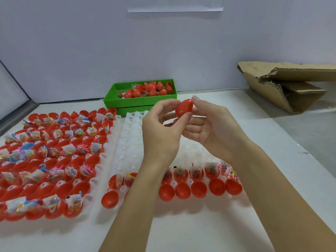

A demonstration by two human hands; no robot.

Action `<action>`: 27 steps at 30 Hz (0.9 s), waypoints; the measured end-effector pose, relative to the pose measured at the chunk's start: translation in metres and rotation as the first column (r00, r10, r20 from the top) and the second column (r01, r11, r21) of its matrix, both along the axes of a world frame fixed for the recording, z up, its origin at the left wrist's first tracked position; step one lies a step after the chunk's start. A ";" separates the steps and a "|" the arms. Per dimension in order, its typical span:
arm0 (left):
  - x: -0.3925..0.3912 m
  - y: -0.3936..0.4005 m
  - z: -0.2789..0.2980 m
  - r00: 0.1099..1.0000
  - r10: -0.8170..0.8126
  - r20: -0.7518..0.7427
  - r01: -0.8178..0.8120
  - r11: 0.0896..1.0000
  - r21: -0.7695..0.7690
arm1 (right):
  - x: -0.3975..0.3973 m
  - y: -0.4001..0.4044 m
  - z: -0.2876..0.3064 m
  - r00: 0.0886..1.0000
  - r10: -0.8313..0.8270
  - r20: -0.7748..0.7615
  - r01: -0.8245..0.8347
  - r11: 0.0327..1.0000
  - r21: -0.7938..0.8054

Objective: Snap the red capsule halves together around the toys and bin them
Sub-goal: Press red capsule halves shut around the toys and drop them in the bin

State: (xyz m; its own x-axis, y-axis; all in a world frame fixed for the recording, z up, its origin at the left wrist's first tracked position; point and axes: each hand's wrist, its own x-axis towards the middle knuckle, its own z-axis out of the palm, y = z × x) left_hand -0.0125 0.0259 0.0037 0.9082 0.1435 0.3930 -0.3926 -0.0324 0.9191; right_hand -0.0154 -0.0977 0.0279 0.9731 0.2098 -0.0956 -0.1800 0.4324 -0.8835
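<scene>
Trays first: far left, white holder tray (94, 182) packed with open red capsule halves (78, 160), many holding small bagged toys (54, 174) in clear wrap, bright bits inside. Just beside it to the right, second white tray (127, 135), mostly bare sockets; its near rows carry a line of toy-filled halves (196, 172) and, in front of them, a line of bare red halves (199, 190). Behind the trays near the wall, green bin (138, 100) with a heap of closed red capsules (145, 89) and what looks like a few loose halves and a toy bag, hard to tell at this distance.

Centre, above the second tray: left hand (160, 131), fingers curled, thumb and fingertips pinching the left side of a red capsule (184, 108). Capsule is in the air between both hands, in front of the bin, looks closed, seam not clear. Right hand (211, 128), palm toward the capsule, index tip on its top right, thumb under it, other fingers loosely spread below; also gripping it.

Far right, back corner of the white desk (209, 233): torn cardboard box (283, 84) lying flattened, well apart from the trays.
</scene>
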 end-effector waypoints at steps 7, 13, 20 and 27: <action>-0.007 -0.006 0.001 0.998 0.016 0.069 -0.027 0.985 0.172 | -0.008 -0.007 -0.008 0.998 -0.047 0.051 0.043 0.996 0.076; -0.007 -0.006 0.001 0.996 0.027 0.086 -0.045 0.976 0.215 | -0.009 -0.010 -0.009 0.997 -0.029 0.069 0.025 0.998 0.053; -0.007 -0.005 0.002 0.992 0.041 0.122 -0.068 0.971 0.229 | -0.007 -0.013 -0.013 0.996 -0.070 0.048 0.069 0.997 0.024; -0.010 -0.009 -0.001 0.972 0.136 0.190 -0.183 0.948 0.261 | -0.007 -0.006 -0.019 0.990 -0.115 0.080 0.111 0.992 0.053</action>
